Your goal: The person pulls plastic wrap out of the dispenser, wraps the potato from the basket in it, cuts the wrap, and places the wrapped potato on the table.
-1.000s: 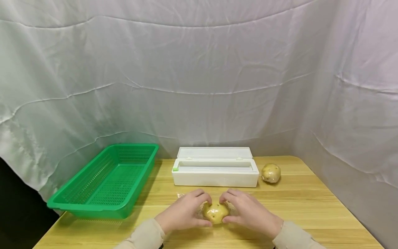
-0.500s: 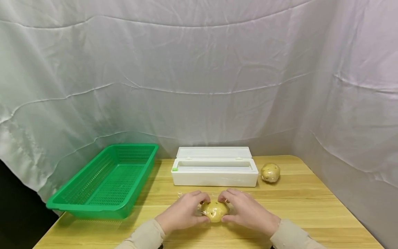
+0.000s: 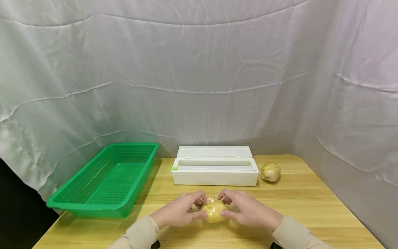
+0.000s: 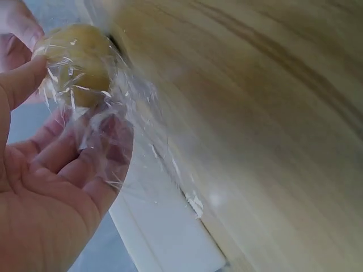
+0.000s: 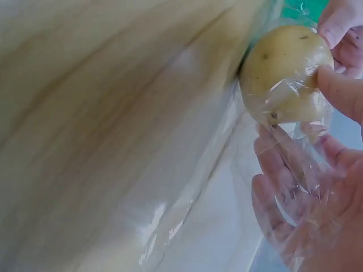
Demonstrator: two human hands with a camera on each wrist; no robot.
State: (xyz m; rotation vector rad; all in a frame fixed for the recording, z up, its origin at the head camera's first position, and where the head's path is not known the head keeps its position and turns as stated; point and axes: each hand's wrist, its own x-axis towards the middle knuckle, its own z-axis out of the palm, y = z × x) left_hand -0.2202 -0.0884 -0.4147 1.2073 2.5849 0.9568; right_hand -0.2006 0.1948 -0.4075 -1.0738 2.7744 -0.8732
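A yellow potato (image 3: 214,211), loosely covered in clear cling film (image 4: 122,113), is between the two hands near the front of the table. My left hand (image 3: 186,209) grips its left side, the thumb against the potato and the fingers curled behind it with film draped over them. From the right, my right hand (image 3: 245,211) holds it likewise, its thumb pressing the near side. In the right wrist view, film hangs from the potato (image 5: 286,73) across the fingers of the right hand (image 5: 317,187).
Behind the hands stands a white cling film box (image 3: 214,178), its lid raised. A second film-wrapped potato (image 3: 271,172) sits to the right of the box on the wooden table (image 3: 311,207). A green plastic basket (image 3: 124,211) is at the left, and grey cloth (image 3: 199,69) hangs behind.
Both thumbs have come further onto the potato's near side, and the fingers have lifted off its top toward the back. A bit of film now stands up behind the potato.
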